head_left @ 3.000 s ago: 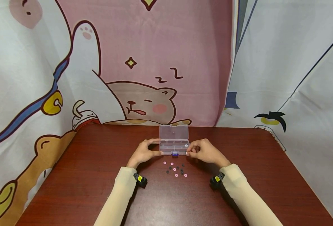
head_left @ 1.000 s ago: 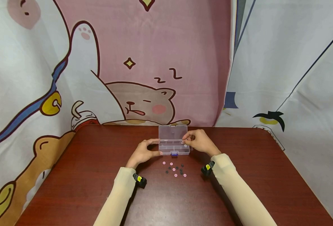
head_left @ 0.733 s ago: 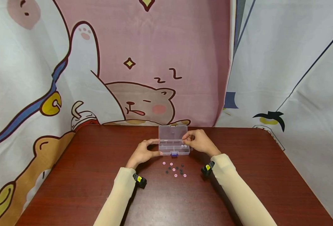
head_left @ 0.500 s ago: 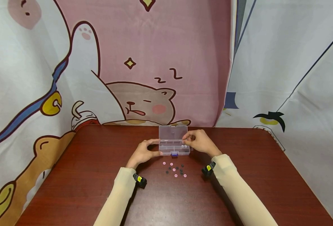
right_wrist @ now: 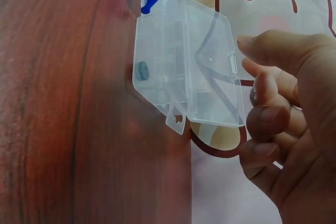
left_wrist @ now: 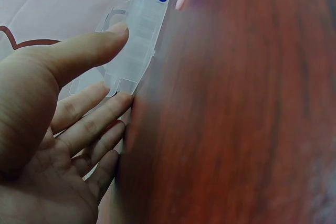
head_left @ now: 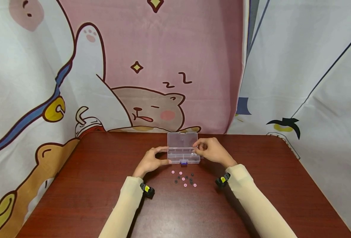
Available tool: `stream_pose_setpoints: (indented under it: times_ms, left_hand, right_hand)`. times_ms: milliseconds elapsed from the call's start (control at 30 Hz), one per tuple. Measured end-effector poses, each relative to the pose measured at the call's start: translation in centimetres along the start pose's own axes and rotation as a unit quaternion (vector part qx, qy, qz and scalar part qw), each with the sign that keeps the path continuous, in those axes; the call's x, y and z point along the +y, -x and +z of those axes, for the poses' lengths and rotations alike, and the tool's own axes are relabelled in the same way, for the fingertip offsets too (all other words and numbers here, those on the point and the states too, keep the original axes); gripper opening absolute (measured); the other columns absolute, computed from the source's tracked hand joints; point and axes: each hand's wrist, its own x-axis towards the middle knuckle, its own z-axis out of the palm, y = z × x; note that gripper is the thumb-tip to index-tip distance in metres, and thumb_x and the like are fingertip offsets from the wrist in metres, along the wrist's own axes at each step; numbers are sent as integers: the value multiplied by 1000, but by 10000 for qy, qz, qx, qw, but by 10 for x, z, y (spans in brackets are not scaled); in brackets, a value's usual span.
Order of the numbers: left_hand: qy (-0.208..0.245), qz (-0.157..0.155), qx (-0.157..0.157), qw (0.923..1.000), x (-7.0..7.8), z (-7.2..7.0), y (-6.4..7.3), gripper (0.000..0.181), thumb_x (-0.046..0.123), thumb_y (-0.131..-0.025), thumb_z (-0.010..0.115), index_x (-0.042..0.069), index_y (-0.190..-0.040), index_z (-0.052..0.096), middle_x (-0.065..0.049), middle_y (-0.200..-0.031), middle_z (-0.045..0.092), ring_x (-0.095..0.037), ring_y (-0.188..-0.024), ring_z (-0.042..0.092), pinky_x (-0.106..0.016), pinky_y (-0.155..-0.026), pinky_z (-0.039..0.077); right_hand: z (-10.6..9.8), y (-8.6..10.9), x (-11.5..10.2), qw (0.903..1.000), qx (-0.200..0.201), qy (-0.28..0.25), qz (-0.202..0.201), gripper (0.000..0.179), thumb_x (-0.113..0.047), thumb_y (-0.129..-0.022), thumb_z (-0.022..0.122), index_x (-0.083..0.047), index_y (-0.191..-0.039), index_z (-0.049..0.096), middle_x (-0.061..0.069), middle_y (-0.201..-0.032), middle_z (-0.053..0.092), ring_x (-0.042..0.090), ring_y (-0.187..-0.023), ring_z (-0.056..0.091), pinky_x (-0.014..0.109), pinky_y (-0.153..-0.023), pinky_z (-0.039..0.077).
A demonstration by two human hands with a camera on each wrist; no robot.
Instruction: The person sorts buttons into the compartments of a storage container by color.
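A clear plastic compartment box point(head_left: 175, 155) with a blue latch point(head_left: 183, 163) stands near the table's back edge, its lid point(head_left: 182, 139) raised. My left hand point(head_left: 152, 160) grips its left end, thumb at the front corner and forefinger at the rear. Over the right end hovers my right hand point(head_left: 212, 150); in the right wrist view its thumb and loosely bent fingers are apart and hold nothing. A small white button point(head_left: 192, 154) lies in a right compartment; the right thumb hides the spot beside it. A dark button point(right_wrist: 143, 71) shows through the box wall.
Several pink buttons point(head_left: 183, 178) and black buttons point(head_left: 191, 181) lie scattered on the brown table point(head_left: 175, 211) in front of the box. A cartoon-print cloth point(head_left: 211, 66) hangs directly behind the table.
The right hand went from the box's front right corner to its rear compartments and let go of a white button beside another. It has since shifted slightly toward the front. The left hand stayed put.
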Motion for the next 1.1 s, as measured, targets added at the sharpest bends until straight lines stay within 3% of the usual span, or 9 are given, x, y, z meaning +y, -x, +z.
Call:
stream_pose_setpoints:
  times_ms: [400, 1100]
  left_hand:
    - [-35, -18, -3, 10000, -1, 0, -1, 61, 26, -80, 89, 18, -136, 67, 0, -133, 70, -29, -131, 52, -49, -115, 39]
    - [-95, -51, -49, 9999, -1, -1, -1, 62, 29, -81, 89, 21, -138, 66, 1, -134, 69, -29, -134, 51, -50, -115, 38]
  right_hand:
    - [4, 12, 0, 9999, -99, 69, -113, 23, -18, -89, 80, -7, -109, 75, -5, -68, 58, 11, -56, 50, 23, -53, 41]
    - [15, 30, 1, 9966, -695, 243, -360, 30, -27, -88, 82, -13, -112, 73, -9, -67, 58, 4, -52, 50, 22, -53, 43]
